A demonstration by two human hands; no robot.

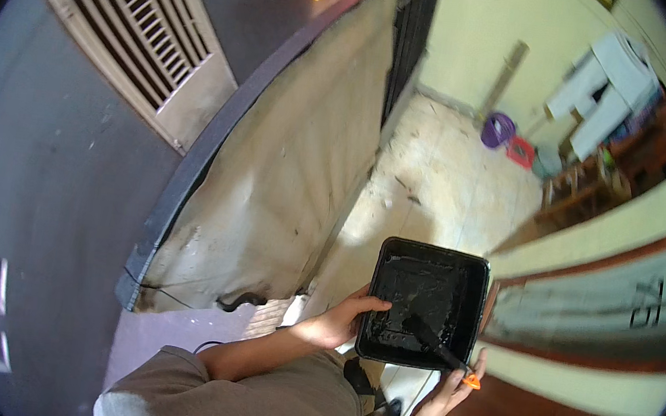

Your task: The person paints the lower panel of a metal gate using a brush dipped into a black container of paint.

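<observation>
A square black tray (387,345) with raised sides is held up at waist height in front of me. Its inner surface looks wet and glossy, with several droplets and smears. My left hand (337,320) grips the tray's left side, the thumb lying over the rim. At the lower right corner, my right hand (447,395) has its fingers closed around a dark brush-like tool (441,351) with an orange end. The tool's dark head rests over the tray's floor; its exact kind is hard to make out. Whether the right fingers also support the tray is hidden.
To the left runs a low wall covered by a pale sheet (299,147). Light floor tiles (435,162) stretch ahead, with a purple bucket (498,131) and a red container (521,152) by the far wall. Hanging clothes (606,82) and a wooden rack (582,190) stand right.
</observation>
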